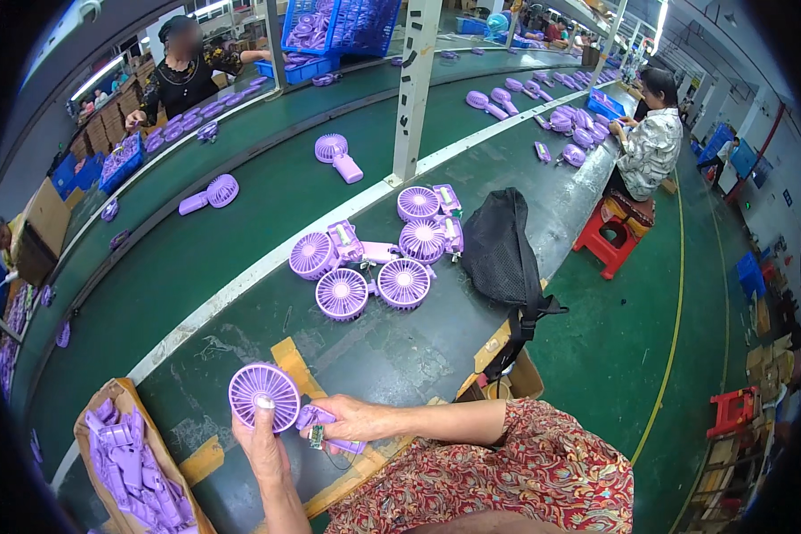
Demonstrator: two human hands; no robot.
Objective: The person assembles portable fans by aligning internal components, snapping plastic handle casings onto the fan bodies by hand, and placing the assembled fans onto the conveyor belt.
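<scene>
a blue wall sign [787, 198] is too small to read. over the scuffed green table [400, 356], near its taped front edge, the left hand [265, 452] grips a purple fan [267, 383], thumb on the grille; the right hand [356, 416] pinches a handle [313, 415] beside it. tabletop stretches between them and grouped fans [403, 283]; a black bag [503, 245] overhangs the right edge.

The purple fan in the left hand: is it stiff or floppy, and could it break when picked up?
The purple fan is probably stiff and light, with a thin-ribbed, plastic-looking head. The green circuit board by the right hand is exposed, so it may be fragile.
</scene>
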